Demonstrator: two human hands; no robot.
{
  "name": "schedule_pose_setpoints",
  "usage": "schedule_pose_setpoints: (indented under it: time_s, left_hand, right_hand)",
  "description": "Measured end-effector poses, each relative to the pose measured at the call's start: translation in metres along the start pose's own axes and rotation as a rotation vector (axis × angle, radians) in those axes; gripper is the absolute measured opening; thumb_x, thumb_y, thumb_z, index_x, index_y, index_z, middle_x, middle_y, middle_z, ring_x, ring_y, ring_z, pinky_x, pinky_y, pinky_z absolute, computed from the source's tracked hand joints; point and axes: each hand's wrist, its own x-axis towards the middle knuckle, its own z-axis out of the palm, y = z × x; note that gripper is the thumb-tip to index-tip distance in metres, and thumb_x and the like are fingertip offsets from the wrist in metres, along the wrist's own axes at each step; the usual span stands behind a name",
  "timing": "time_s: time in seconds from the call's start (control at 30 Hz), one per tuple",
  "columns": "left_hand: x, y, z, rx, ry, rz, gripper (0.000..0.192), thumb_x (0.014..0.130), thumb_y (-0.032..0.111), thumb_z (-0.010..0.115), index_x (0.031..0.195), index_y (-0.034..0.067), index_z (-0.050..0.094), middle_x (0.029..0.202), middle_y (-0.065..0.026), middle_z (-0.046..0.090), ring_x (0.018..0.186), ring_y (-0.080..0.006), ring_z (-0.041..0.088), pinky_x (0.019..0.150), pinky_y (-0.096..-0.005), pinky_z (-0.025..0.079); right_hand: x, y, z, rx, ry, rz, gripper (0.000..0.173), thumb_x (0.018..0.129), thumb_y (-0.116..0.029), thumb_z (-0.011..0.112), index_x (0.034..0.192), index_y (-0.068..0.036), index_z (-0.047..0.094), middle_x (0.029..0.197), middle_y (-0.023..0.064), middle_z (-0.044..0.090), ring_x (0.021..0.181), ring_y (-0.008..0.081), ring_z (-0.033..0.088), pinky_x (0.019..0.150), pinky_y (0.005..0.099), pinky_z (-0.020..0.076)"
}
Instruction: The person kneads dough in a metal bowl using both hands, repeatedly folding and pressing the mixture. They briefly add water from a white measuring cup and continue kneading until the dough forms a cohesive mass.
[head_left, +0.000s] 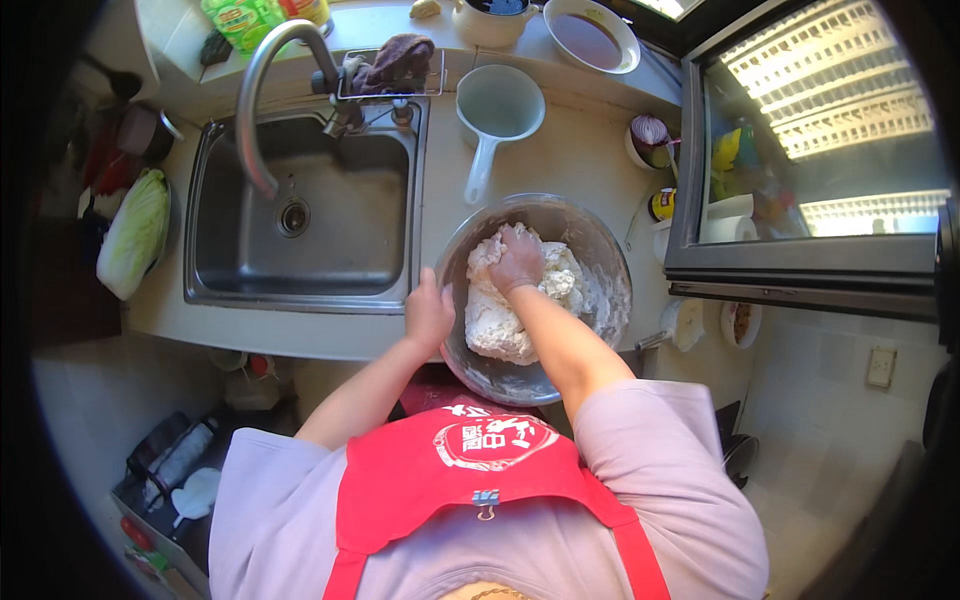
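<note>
A large stainless-steel mixing bowl stands at the counter's front edge, holding a rough, lumpy mass of pale dough. My right hand is pressed into the upper part of this dough, its fingers partly hidden in it and whitened with flour. Flour and dough smears coat the bowl's inner wall on the right. At the bowl's left rim, my left hand grips the side, with the thumb pointing up; some of its fingers are hidden.
Left of the bowl is a steel sink under a curved faucet. A water dipper lies behind the bowl. Napa cabbage rests at far left. An open window sash juts in from the right, near a cut onion.
</note>
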Motion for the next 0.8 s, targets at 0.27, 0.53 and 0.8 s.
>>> schedule_pose_setpoints:
  time_s: [0.27,0.53,0.8]
  left_hand:
    - [0.000,-0.009,0.004,0.009,0.032,-0.071,0.025,0.087,0.015,0.061,0.098,0.000,0.044,0.081,-0.0281,0.063,0.078,-0.0488,0.060,0.068,-0.0555,0.047]
    - [0.003,-0.003,0.008,0.013,0.083,-0.075,0.023,0.085,0.015,0.063,0.096,0.001,0.047,0.081,-0.0275,0.063,0.079,-0.0488,0.059,0.069,-0.0549,0.047]
    - [0.007,-0.002,0.011,-0.064,0.107,-0.090,0.023,0.085,0.015,0.064,0.094,0.001,0.048,0.083,-0.0268,0.063,0.082,-0.0484,0.060,0.069,-0.0538,0.047]
  right_hand:
    - [0.031,0.014,-0.072,-0.060,-0.472,-0.029,0.049,0.090,-0.050,0.048,0.110,-0.010,0.068,0.116,0.0191,0.063,0.108,0.0372,0.058,0.095,0.0442,0.0449]
    - [0.031,-0.029,-0.105,-0.168,-0.782,-0.010,0.073,0.091,-0.065,0.031,0.102,-0.005,0.071,0.111,0.0193,0.066,0.106,0.0372,0.061,0.094,0.0445,0.0449]
    - [-0.109,0.018,-0.142,-0.199,-0.289,-0.428,0.042,0.075,-0.045,0.066,0.095,-0.008,0.064,0.101,0.0178,0.064,0.102,0.0386,0.058,0.085,0.0448,0.0478]
